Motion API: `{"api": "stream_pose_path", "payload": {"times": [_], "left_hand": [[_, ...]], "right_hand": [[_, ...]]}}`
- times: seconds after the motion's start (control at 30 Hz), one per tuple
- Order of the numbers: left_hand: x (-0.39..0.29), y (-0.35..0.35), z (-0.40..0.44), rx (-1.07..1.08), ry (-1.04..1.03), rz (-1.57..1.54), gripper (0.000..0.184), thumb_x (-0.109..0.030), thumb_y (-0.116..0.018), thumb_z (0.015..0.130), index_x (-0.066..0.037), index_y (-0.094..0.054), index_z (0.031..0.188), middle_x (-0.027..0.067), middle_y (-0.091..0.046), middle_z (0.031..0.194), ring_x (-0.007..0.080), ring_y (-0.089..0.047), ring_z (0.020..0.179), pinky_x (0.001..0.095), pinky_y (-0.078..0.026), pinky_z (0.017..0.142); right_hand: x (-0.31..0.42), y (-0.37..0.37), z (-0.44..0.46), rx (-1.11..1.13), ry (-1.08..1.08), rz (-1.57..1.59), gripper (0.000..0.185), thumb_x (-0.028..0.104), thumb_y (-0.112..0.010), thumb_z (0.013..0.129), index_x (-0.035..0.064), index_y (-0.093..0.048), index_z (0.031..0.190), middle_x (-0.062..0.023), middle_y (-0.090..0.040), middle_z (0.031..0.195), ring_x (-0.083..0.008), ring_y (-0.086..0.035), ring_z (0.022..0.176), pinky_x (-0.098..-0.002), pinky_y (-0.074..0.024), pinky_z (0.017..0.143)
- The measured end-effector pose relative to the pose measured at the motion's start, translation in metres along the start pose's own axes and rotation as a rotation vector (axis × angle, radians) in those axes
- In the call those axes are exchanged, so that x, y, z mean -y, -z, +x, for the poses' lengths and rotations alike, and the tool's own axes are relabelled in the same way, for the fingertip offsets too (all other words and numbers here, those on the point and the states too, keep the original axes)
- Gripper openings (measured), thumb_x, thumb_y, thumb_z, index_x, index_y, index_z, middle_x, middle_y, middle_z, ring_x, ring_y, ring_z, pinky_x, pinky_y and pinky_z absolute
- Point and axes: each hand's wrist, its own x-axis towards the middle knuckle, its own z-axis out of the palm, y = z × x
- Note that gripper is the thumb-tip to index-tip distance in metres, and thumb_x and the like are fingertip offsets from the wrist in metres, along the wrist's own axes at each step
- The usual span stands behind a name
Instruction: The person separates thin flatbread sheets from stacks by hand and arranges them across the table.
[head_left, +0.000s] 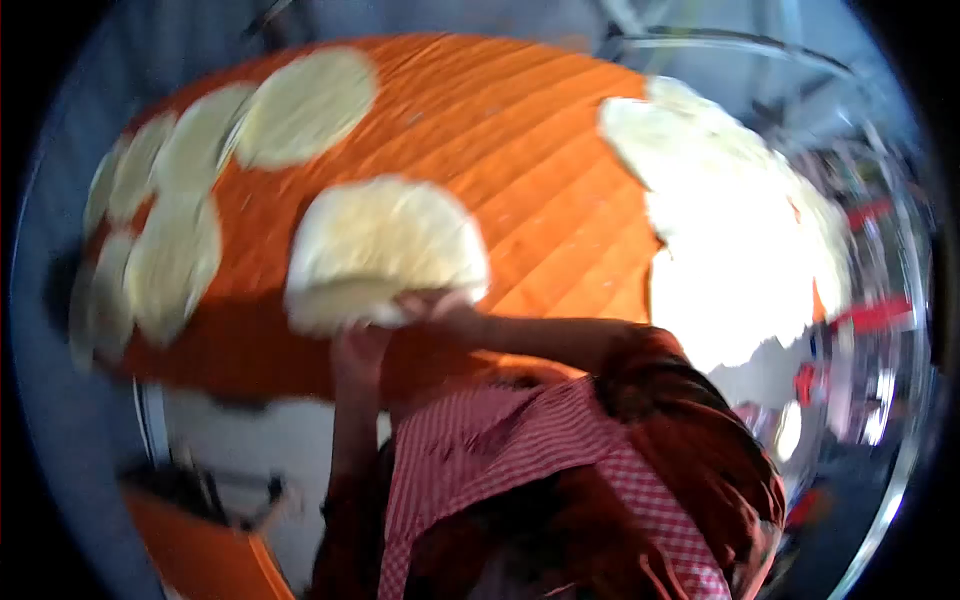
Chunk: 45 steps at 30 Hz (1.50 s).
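Note:
A round sheet of dough point(395, 225) lies near the front middle of the orange table, its near edge folded over toward the middle. My right hand point(445, 308) reaches in from the right, its fingers closed on that folded edge. Beside it, my left hand point(360, 348) comes up from below and grips the near rim of the same sheet. Both hands are slightly blurred, and some fingertips are hidden against the dough.
Several thin dough rounds point(305, 108) lie overlapping along the left side of the orange table point(540, 200). At the right, a brightly lit spread of dough sheets point(730, 230) reaches the edge. An orange stool-like object point(200, 545) stands at lower left. Metal rails point(740, 42) run behind.

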Motion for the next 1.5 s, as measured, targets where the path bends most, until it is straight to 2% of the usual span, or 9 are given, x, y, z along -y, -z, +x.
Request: {"api": "stream_pose_path", "payload": {"times": [0.07, 0.13, 0.3, 0.37, 0.6, 0.7, 0.97, 1.23, 1.5], "left_hand": [[-0.011, -0.023, -0.004, 0.064, 0.044, -0.109, 0.040, -0.022, -0.044, 0.093, -0.008, -0.041, 0.130, 0.0154, -0.051, 0.124, 0.0305, -0.053, 0.110, 0.0423, -0.045, 0.093], [-0.018, -0.058, -0.011, 0.036, -0.071, 0.036, 0.046, -0.027, -0.042, 0.094, -0.019, -0.028, 0.138, 0.0154, -0.048, 0.127, 0.0312, -0.053, 0.110, 0.0423, -0.045, 0.092], [-0.007, -0.079, 0.006, -0.114, -0.313, 0.696, 0.047, -0.025, -0.052, 0.091, -0.013, -0.035, 0.133, 0.0136, -0.049, 0.123, 0.0282, -0.052, 0.106, 0.0396, -0.044, 0.090], [0.005, -0.068, 0.028, -0.166, -0.405, 0.944, 0.045, -0.022, -0.055, 0.089, -0.008, -0.039, 0.129, 0.0135, -0.049, 0.121, 0.0278, -0.052, 0.105, 0.0405, -0.042, 0.091], [0.052, -0.032, 0.105, -0.055, -0.880, 2.125, 0.036, -0.014, -0.054, 0.085, -0.001, -0.048, 0.118, 0.0207, -0.049, 0.116, 0.0367, -0.046, 0.108, 0.0508, -0.032, 0.099], [0.065, -0.026, 0.119, -0.077, -0.924, 2.187, 0.034, -0.015, -0.053, 0.085, -0.002, -0.050, 0.116, 0.0227, -0.049, 0.116, 0.0395, -0.045, 0.110, 0.0535, -0.031, 0.100], [0.058, -0.027, 0.118, -0.098, -0.817, 2.292, 0.033, -0.021, -0.052, 0.087, -0.004, -0.052, 0.116, 0.0223, -0.050, 0.119, 0.0392, -0.045, 0.113, 0.0533, -0.033, 0.099], [0.054, -0.018, 0.124, -0.115, -0.852, 2.236, 0.030, -0.020, -0.054, 0.084, -0.005, -0.055, 0.110, 0.0202, -0.054, 0.110, 0.0403, -0.050, 0.103, 0.0541, -0.037, 0.094], [0.040, -0.025, 0.127, -0.044, -0.861, 2.061, 0.035, -0.019, -0.055, 0.078, -0.002, -0.054, 0.109, 0.0180, -0.052, 0.110, 0.0399, -0.051, 0.101, 0.0529, -0.039, 0.090]], "right_hand": [[0.064, 0.040, 0.026, 0.079, -0.319, -0.274, 0.025, 0.021, -0.048, 0.090, 0.0080, -0.062, 0.106, -0.0142, -0.063, 0.106, -0.0259, -0.059, 0.100, -0.0352, -0.0462, 0.084], [0.066, 0.101, 0.061, -0.040, 0.307, -0.434, 0.017, 0.015, -0.052, 0.080, 0.0068, -0.062, 0.091, -0.0182, -0.063, 0.081, -0.0346, -0.062, 0.080, -0.0426, -0.0480, 0.069], [0.073, 0.320, 0.173, -0.278, 0.444, -0.916, 0.016, 0.017, -0.057, 0.080, 0.0052, -0.059, 0.069, -0.0050, -0.057, 0.065, -0.0185, -0.053, 0.057, -0.0379, -0.0446, 0.048], [0.093, 0.411, 0.141, -0.306, 0.136, 0.357, 0.024, 0.009, -0.053, 0.085, -0.0074, -0.062, 0.098, -0.0217, -0.066, 0.088, -0.0302, -0.068, 0.071, -0.0344, -0.0571, 0.062], [-0.076, 0.607, 0.126, -0.905, 0.107, 0.936, 0.037, 0.021, -0.032, 0.092, -0.0083, -0.045, 0.111, -0.0293, -0.054, 0.107, -0.0499, -0.057, 0.092, -0.0592, -0.0474, 0.084], [-0.208, 0.644, 0.134, -1.298, -0.245, 0.732, 0.034, 0.032, -0.066, 0.077, 0.0068, -0.062, 0.098, -0.0118, -0.061, 0.085, -0.0256, -0.059, 0.075, -0.0417, -0.0484, 0.063], [-0.294, 0.532, 0.211, -1.675, -0.542, 0.178, 0.078, 0.028, -0.075, 0.069, -0.0055, -0.035, 0.127, -0.0244, -0.055, 0.112, -0.0306, -0.056, 0.099, -0.0349, -0.0448, 0.085], [-0.087, 0.221, 0.343, -0.122, -0.331, 0.786, 0.022, 0.014, -0.052, 0.088, 0.0002, -0.057, 0.104, -0.0109, -0.062, 0.089, -0.0198, -0.061, 0.076, -0.0308, -0.0501, 0.063], [-0.007, 0.051, 0.469, -0.349, -0.586, 0.966, 0.017, 0.016, -0.065, 0.079, 0.0038, -0.053, 0.082, -0.0077, -0.053, 0.071, -0.0202, -0.051, 0.060, -0.0312, -0.0384, 0.047]]}}
